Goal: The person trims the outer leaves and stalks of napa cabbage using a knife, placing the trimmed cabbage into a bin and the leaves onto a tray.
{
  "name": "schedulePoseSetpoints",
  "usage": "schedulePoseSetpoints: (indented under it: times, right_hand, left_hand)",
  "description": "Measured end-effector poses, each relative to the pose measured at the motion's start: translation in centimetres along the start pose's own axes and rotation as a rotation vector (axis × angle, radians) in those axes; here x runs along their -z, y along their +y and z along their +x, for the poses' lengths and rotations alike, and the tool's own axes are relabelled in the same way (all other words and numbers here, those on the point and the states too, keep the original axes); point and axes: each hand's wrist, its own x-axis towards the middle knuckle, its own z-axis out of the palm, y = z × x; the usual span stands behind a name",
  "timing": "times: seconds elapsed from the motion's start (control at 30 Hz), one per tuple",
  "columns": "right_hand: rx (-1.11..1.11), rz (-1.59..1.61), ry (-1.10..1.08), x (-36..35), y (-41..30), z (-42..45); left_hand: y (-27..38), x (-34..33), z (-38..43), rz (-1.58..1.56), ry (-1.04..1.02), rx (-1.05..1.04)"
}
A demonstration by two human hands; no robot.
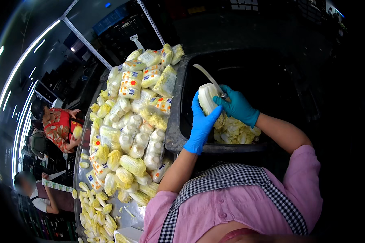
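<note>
My left hand (pixel 202 123), in a blue glove, holds a head of napa cabbage (pixel 206 96) with its pale base end pointing up and away from me. My right hand (pixel 240 105), gloved in teal, grips a knife (pixel 209 75) with a slim curved blade. The blade passes beside the cabbage, pointing to the far left; my right fingers also touch the cabbage's side. Both hands are over a large dark plastic bin (pixel 173 138). Loose cabbage leaves (pixel 238 130) lie inside it, close to the near wall.
Left of the bin, a metal table (pixel 132 212) carries piled bagged cabbages (pixel 130 85), bare cabbage heads (pixel 132 164) and small pale-yellow heads (pixel 94 212). A white box (pixel 130 234) sits at its near edge. Two people (pixel 59 124) (pixel 45 194) are across the table; one holds a small head.
</note>
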Motion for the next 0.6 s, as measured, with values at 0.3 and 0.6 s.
schedulePoseSetpoints:
  times: [0.3, 0.6]
  right_hand:
    - [-0.089, 0.132, -0.095, 1.2, -0.1, 0.4]
    - [-0.098, -0.051, -0.021, 1.4, 4.1, 2.0]
  left_hand:
    - [0.4, 0.8, 0.3, -0.411, -0.111, 0.120]
    - [0.4, 3.1, 0.9, -0.970, -0.080, 0.248]
